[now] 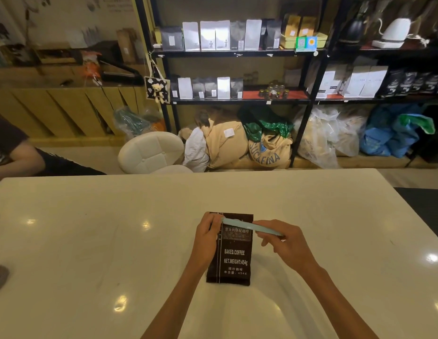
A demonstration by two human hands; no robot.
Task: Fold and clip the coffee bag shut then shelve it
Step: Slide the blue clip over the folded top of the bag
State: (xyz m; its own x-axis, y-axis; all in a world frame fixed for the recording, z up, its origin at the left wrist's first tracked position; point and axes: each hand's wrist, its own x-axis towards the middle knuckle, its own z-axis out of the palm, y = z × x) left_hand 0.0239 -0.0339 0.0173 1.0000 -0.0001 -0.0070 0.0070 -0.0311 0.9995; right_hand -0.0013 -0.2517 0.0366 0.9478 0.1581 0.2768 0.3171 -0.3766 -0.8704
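Note:
A dark brown coffee bag [234, 258] with white lettering lies flat on the white table [91, 241], its top pointing away from me. My left hand [207, 238] grips the bag's upper left edge. A long pale blue clip [249, 226] crosses the bag's top at a slant. My right hand [284, 243] holds the clip's right end, and fingers of the left hand touch its left end. Whether the clip is clamped on the bag cannot be told.
Black metal shelves [237, 53] behind the table carry rows of coffee bags, jars and kettles, with sacks on the floor below. A white stool [152, 152] stands beyond the table's far edge. A seated person's arm [17, 157] shows at the left.

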